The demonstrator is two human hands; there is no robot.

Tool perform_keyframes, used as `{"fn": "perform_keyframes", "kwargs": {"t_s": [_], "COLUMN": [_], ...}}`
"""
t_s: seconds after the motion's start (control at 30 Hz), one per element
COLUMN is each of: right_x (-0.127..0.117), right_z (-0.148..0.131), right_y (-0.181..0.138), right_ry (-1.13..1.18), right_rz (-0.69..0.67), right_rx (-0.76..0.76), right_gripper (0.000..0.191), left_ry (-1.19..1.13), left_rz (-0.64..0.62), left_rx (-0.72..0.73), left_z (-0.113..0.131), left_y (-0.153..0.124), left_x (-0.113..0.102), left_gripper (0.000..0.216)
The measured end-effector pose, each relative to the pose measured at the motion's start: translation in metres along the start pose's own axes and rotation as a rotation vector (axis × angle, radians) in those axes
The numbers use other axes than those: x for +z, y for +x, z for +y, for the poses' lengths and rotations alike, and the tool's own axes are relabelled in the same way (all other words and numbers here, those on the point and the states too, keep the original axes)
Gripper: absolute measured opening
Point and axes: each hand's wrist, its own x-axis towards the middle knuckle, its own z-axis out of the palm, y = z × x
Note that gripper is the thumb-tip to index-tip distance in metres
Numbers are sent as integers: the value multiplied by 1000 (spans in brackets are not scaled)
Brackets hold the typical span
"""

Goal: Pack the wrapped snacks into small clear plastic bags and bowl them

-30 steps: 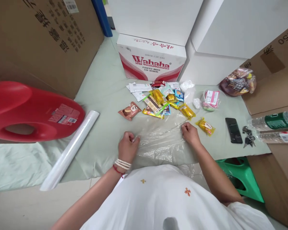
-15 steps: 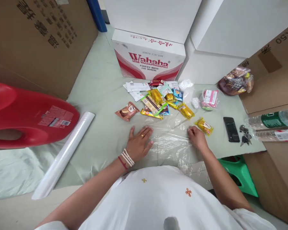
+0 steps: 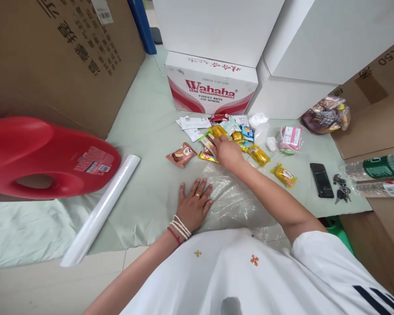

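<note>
My left hand (image 3: 194, 204) lies flat with its fingers spread on a sheet of clear plastic film (image 3: 236, 199) and the pale green cloth. My right hand (image 3: 229, 152) reaches across into a pile of wrapped snacks. Its fingers are bent over a green-edged snack packet (image 3: 206, 141); the hand hides most of that packet. Around it lie a yellow-wrapped snack (image 3: 219, 131), a yellow stick packet (image 3: 207, 156) and a blue packet (image 3: 248, 132). A brown snack packet (image 3: 181, 155) sits to the left. Two yellow-wrapped snacks, one nearer (image 3: 258, 155) and one farther right (image 3: 284, 176), lie beyond my right forearm.
A red jug (image 3: 52, 157) and a white roll (image 3: 101, 210) stand at the left. Behind the snacks is a Wahaha carton (image 3: 212, 85). On the right are a pink-labelled tub (image 3: 290, 138), a phone (image 3: 321, 180), keys (image 3: 342, 189) and plastic bottles (image 3: 377, 167).
My right hand has left the film's right side and moved forward and left onto the snack pile. My left hand stays on the film's left side. The view has shifted slightly.
</note>
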Motion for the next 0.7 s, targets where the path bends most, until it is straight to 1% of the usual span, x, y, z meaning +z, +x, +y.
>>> {"fn": "perform_keyframes", "kwargs": {"t_s": [0.07,0.1,0.17,0.23,0.3,0.37,0.43,0.47,0.57,0.7], "right_x": [4,5,5,6,7,8,6,4,-1,-1], "right_z": [-2,-1,2,0,-6,-12,-12,-10,0,7], "right_y": [12,14,13,7,1,0,5,10,29,55], "right_ry": [-84,-113,-157,-183,-197,-198,-180,-167,-152,-146], "right_rz": [2,-8,-24,-2,14,-25,-69,-71,-43,-58], "right_rx": [125,159,155,97,35,17,55,92,190,242], "right_gripper": [53,63,76,81,77,66,55,52,53,59], "left_ry": [-4,-3,5,17,26,31,33,34,38,51], "left_rz": [9,12,19,26,28,28,27,24,12,15], "left_rx": [3,6,7,5,4,4,1,0,2,8], "left_z": [0,0,0,0,0,0,1,1,1,0], "left_y": [0,0,-1,0,0,0,0,0,0,0], "left_x": [0,1,1,0,0,-1,-1,-1,-1,0], "left_gripper": [48,48,47,47,47,47,47,47,47,46]}}
